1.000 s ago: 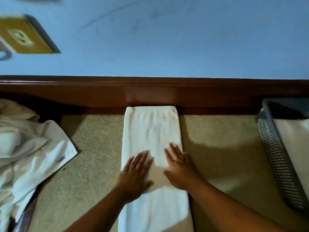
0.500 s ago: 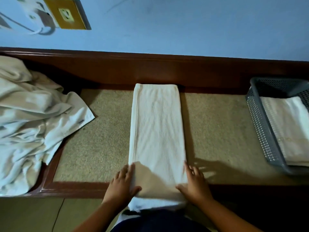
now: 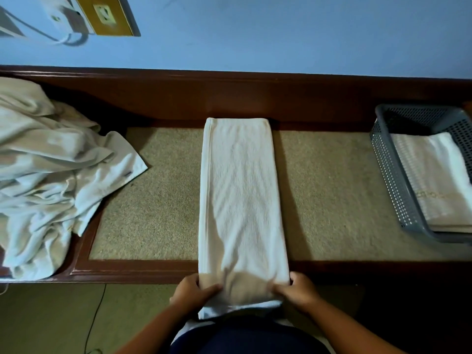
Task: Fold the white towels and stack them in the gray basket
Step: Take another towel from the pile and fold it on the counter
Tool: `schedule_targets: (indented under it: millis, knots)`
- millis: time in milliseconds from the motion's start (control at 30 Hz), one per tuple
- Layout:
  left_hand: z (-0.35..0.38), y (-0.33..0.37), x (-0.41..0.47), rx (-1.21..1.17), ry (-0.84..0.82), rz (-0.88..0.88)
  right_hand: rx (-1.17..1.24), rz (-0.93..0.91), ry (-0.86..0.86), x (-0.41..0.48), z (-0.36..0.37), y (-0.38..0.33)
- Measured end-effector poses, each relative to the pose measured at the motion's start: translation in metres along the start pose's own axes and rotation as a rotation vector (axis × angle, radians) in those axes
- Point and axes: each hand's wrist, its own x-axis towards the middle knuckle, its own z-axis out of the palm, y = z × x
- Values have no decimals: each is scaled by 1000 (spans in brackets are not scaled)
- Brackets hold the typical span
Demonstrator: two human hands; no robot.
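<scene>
Folded towels already lie in the gray basket at right, a crumpled pile waits at left, and the left hand and right hand each pinch the near end of a long folded strip, ready to fold again.

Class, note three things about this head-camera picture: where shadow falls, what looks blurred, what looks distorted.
Head view: shadow darkens the near end of the folded towel, which the left hand and right hand grip; head view: both hands look slightly motion-blurred; head view: the wide lens slants the wall socket plate.
</scene>
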Motion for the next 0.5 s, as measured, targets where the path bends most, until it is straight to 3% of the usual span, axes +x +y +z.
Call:
schedule_targets:
  millis: [200, 400, 500]
  knots:
    - [-2, -5, -9, -202, -107, 37, 103, -32, -59, -16, -4, -6]
    - [-29, 44, -39, -559, 139, 140, 411, -189, 102, -49, -31, -53]
    - [-42, 73, -54, -652, 156, 206, 472, -262, 122, -60, -48, -72]
